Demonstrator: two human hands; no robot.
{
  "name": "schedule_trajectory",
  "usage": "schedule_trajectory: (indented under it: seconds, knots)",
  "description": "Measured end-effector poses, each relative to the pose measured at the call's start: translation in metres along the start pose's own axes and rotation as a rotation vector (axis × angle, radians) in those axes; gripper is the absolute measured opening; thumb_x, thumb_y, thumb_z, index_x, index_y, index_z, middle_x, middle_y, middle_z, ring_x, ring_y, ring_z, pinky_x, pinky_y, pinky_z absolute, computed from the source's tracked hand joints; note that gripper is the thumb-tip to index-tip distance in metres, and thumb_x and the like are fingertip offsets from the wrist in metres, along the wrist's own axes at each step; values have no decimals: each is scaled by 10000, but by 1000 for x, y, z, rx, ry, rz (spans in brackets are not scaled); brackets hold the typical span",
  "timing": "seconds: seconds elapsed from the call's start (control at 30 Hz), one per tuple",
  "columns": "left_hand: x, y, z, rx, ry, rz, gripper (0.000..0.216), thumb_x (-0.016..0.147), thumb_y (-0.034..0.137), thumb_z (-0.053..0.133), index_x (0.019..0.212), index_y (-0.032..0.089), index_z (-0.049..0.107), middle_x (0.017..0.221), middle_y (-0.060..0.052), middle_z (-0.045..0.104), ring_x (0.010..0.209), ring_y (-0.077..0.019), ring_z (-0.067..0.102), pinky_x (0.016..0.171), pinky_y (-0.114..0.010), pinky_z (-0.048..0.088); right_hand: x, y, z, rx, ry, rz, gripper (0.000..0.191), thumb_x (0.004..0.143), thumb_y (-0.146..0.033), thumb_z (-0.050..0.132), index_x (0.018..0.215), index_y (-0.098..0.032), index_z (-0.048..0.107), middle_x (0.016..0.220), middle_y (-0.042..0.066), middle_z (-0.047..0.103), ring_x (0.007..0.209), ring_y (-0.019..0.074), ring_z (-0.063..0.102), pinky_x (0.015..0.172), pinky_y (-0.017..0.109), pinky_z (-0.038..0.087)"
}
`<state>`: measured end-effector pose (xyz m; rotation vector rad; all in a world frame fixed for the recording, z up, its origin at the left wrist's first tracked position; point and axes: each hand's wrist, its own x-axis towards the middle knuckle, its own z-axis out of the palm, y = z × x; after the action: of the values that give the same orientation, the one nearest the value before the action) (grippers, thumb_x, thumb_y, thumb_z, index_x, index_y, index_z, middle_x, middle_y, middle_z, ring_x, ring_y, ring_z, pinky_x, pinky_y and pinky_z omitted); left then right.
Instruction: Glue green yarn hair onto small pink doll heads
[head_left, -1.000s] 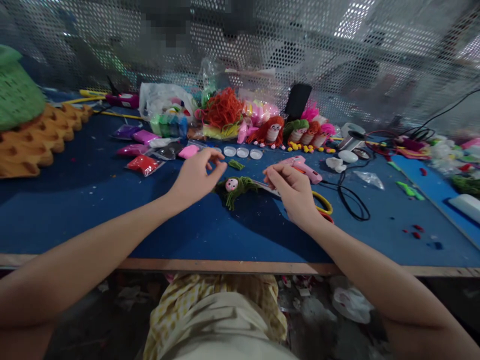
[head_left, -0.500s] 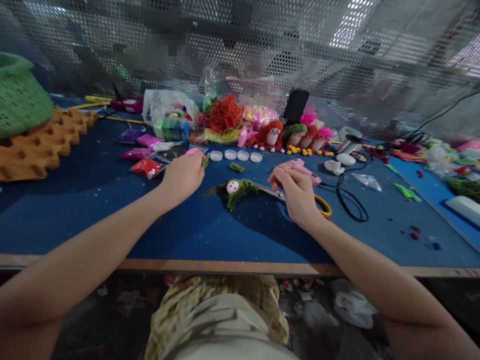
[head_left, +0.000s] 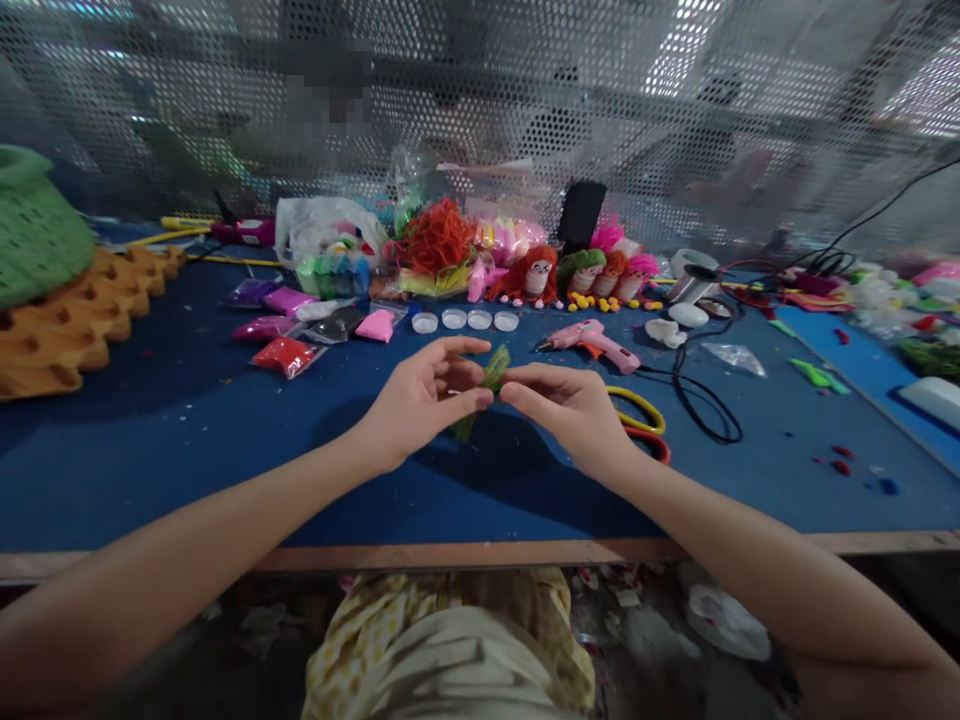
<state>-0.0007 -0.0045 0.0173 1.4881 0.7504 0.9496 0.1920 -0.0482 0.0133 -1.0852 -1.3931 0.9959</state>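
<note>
Basically, one blue worktable runs full width L to R, matte top w/ specks & a wood near edge; far side = grey metal screen, lots of small round holes, room behind it dim; near side, below the edge, a dark floor w/ scraps. Far L: green basket, slotted walls, by a bumpy orange-brown tray. Next R, small glossy plastic packets, incl. a red packet & pink packet, w/ a thin, crinkly white bag farther back. Ctr far: fuzzy tangle of orange yarn; nearer, a row of 4 shallow round dishes. L hand is over mid-table, fingertips gripping a green yarn bundle, short, soft & stringy, approx. upright btwn both hands; R hand pinches same bundle, thumb vs. fingers. More green strands hang into view under L hand, mostly hidden. Far, R of ctr: yarn-haired dolls, rounded bodies. Nearer: smooth pink glue gun, then scissors, looped yellow & red handles, blades hidden by R hand. Farther R, black cord in a curve; far R, lighter-blue flat board.
</note>
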Motion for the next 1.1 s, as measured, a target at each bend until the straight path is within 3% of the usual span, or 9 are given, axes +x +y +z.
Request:
schedule_trajectory:
  seconds: [0.33,0.53,0.67,0.93,1.1]
  knots:
    - [-4,0,0,69,-90,-100,441,772,299,814,1145,202,601,896,-10,712,859,-160,708,811,-302,574,0,0,5,58,-94,81,181,797,-382,769,799,-202,752,826,23,763,761,145,670,749,273,529]
    - [-3,-1,-1,109,-60,-52,437,780,311,802,1154,233,590,849,10,705,812,-157,715,780,-293,582,-1,0,4,59,-90,146,246,774,-427,788,868,-202,755,877,36,769,769,154,668,736,280,528]
    - [-3,0,1,164,-60,-41,441,776,307,794,1159,242,586,810,17,692,786,-168,718,766,-310,597,0,-1,4,5,-58,132,230,774,-427,773,793,-198,753,810,37,753,739,160,652,714,288,512]
    - [-4,1,3,112,-10,-48,529,794,350,792,1252,239,550,1086,-59,672,800,-142,688,748,-302,604,2,0,3,-90,-27,131,187,747,-376,737,787,-193,739,742,25,725,669,153,621,636,278,467]
    - [-3,3,4,158,48,-18,472,770,317,809,1185,224,605,863,-5,699,811,-166,708,725,-277,593,2,1,2,-162,-42,90,188,770,-380,721,782,-193,735,733,23,711,647,140,576,621,280,428]
